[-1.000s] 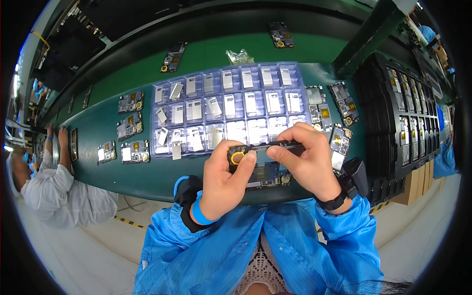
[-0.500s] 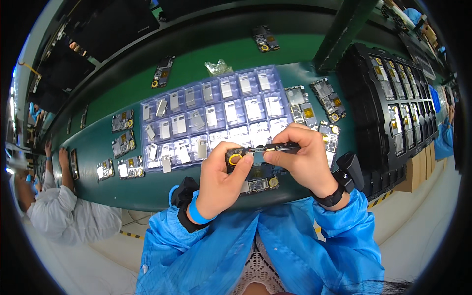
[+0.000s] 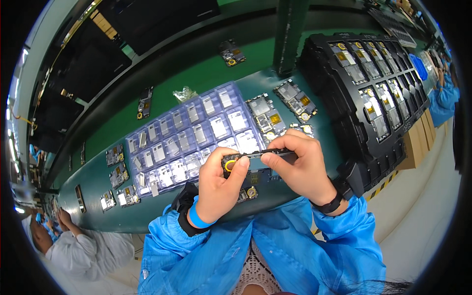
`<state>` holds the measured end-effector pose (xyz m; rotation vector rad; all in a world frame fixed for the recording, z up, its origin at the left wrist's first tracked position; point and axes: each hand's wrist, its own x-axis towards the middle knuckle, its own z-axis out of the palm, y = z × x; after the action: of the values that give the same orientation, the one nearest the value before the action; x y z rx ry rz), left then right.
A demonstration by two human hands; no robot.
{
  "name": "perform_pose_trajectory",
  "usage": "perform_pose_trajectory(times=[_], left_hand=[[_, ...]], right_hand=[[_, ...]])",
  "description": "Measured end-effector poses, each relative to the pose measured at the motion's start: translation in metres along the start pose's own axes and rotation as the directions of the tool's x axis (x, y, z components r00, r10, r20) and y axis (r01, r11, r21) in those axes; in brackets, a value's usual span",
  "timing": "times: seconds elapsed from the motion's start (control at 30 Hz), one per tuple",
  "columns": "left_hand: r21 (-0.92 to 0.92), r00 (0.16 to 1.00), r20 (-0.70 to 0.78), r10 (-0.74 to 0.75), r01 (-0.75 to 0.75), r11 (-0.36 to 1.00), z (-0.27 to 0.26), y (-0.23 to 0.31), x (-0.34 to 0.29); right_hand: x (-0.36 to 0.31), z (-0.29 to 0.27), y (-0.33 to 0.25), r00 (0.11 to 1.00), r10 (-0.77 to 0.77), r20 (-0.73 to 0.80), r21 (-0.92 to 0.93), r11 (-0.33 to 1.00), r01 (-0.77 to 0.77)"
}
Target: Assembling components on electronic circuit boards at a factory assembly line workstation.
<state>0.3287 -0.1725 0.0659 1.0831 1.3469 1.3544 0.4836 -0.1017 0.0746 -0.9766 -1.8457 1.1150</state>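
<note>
- Over the near edge of the counter (image 3: 88, 211), one circuit board (image 3: 256, 154) is held raised, seen nearly edge-on, between the two hands.
- Left hand (image 3: 219, 182): thumb and fingers pinch the end bearing a yellow ring (image 3: 225, 165).
- Right hand (image 3: 301, 169): thumb and fingers grasp the opposite, dark end.
- Change noted: the view has swung rightward; the black rack (image 3: 332, 105) sits further into the picture and the clear compartment tray (image 3: 212, 115) lies more askew. Both grips match those of half a second ago.
- Finding: the work is judged to remain at two-handed handling of the same piece. Whether the thumbs press or merely steady it cannot be told.
- Adjacent: silvery pieces (image 3: 220, 127) in the tray; loose boards (image 3: 295, 100) between tray and rack; another board (image 3: 247, 194) partly hidden beneath the hands.
</note>
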Motion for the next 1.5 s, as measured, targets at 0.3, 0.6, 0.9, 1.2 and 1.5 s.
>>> perform_pose_trajectory(times=[0.3, 0.6, 0.9, 1.2, 1.5], left_hand=[[-0.150, 0.953, 0.221, -0.209, 0.245, 0.958, 0.030, 0.006, 0.033], [-0.263, 0.882, 0.315, -0.350, 0.436, 0.861, 0.054, 0.001, 0.050], [-0.085, 0.925, 0.292, -0.242, 0.277, 0.957, 0.074, -0.001, 0.054], [-0.246, 0.916, 0.335, -0.222, 0.312, 0.918, 0.062, 0.016, 0.065], [-0.117, 0.973, -0.211, -0.090, 0.066, 0.991, -0.043, -0.020, 0.095]], right_hand=[[0.000, -0.043, 0.018, 0.930, 0.343, 0.132, 0.136, 0.923, -0.360], [-0.009, -0.067, 0.034, 0.914, 0.378, 0.145, 0.242, 0.883, -0.403], [-0.016, -0.079, 0.043, 0.926, 0.375, 0.031, 0.207, 0.904, -0.373], [-0.007, -0.196, 0.008, 0.922, 0.206, -0.327, 0.162, 0.974, -0.160], [0.101, -0.441, 0.164, 0.337, -0.074, -0.938, -0.268, 0.773, -0.576]])
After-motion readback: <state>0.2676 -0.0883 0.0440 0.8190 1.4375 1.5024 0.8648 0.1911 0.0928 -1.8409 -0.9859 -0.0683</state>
